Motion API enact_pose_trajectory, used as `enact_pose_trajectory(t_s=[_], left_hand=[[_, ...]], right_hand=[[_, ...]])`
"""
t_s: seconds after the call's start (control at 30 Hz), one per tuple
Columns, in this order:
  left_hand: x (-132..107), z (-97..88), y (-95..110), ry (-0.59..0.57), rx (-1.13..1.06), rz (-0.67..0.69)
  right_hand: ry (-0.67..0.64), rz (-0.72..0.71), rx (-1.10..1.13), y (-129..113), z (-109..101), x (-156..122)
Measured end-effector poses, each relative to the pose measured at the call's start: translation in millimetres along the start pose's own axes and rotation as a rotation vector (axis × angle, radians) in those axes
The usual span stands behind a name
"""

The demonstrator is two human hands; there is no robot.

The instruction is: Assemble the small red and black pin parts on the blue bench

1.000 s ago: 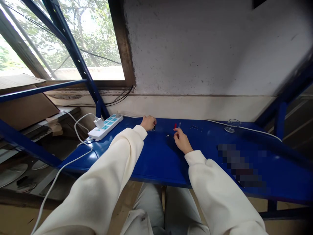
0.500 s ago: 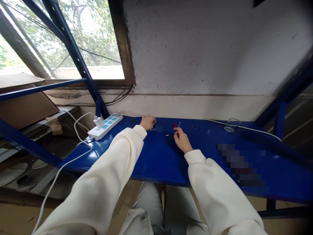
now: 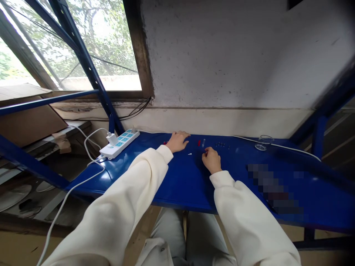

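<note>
My left hand (image 3: 179, 141) is over the back of the blue tabletop, open, its thumb and fingers apart and pointing right. Beside its wrist lie some small red bits (image 3: 165, 142). Between my hands are a small white pointed piece (image 3: 189, 154), a short red piece (image 3: 199, 143) and a clear tube-like piece (image 3: 203, 142). Just in front of the clear piece, my right hand (image 3: 212, 160) is closed with curled fingers. Whatever its fingertips hold, if anything, is too small to make out. Several tiny clear pieces (image 3: 221, 144) lie to its right.
A white power strip (image 3: 119, 144) with a plugged-in charger stands on the left, its cable hanging off the table (image 3: 177, 184). A clear round cup (image 3: 262, 144) is at the back right near a white cable. A dark, pixelated item (image 3: 273, 190) lies at right.
My left hand has moved right and opened, uncovering the red bits. My right hand has drawn slightly back and right from the red piece, its fingers curling in.
</note>
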State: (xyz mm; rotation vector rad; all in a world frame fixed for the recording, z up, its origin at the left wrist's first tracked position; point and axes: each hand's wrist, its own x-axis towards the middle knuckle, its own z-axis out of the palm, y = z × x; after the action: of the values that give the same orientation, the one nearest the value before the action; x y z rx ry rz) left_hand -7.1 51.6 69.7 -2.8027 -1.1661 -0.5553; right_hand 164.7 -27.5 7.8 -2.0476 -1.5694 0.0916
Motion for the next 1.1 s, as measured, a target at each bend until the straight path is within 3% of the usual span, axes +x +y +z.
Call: enact_pose_trajectory(t_s=[0.07, 0.17, 0.37, 0.5, 0.73, 0.87, 1.0, 1.1], left_hand=[[3, 10.6, 16, -0.043, -0.003, 0.03], [8, 31.3, 35, -0.109, -0.008, -0.03], [19, 64.5, 52, -0.055, 0.034, -0.13], [24, 69.4, 53, -0.02, 0.069, -0.114], [14, 58.7, 54, 0.09, 0.027, -0.116], [-9, 57.0, 49, 0.241, -0.122, -0.277], [-29, 56.0, 40, 0.479, -0.44, -0.478], [-40, 55.9, 38, 0.604, -0.636, -0.529]], right_hand=[[0.011, -0.002, -0.033, 0, 1, -1], [0.022, 0.002, -0.067, -1, 2, -2], [0.001, 0.011, -0.091, -2, 2, -1], [-0.044, 0.007, -0.098, -1, 4, 0], [-0.095, -0.049, -0.063, 2, 14, 4], [-0.103, -0.052, -0.072, 3, 21, 7], [-0.121, -0.051, -0.08, 3, 25, 10], [-0.135, -0.055, -0.093, 4, 29, 15]])
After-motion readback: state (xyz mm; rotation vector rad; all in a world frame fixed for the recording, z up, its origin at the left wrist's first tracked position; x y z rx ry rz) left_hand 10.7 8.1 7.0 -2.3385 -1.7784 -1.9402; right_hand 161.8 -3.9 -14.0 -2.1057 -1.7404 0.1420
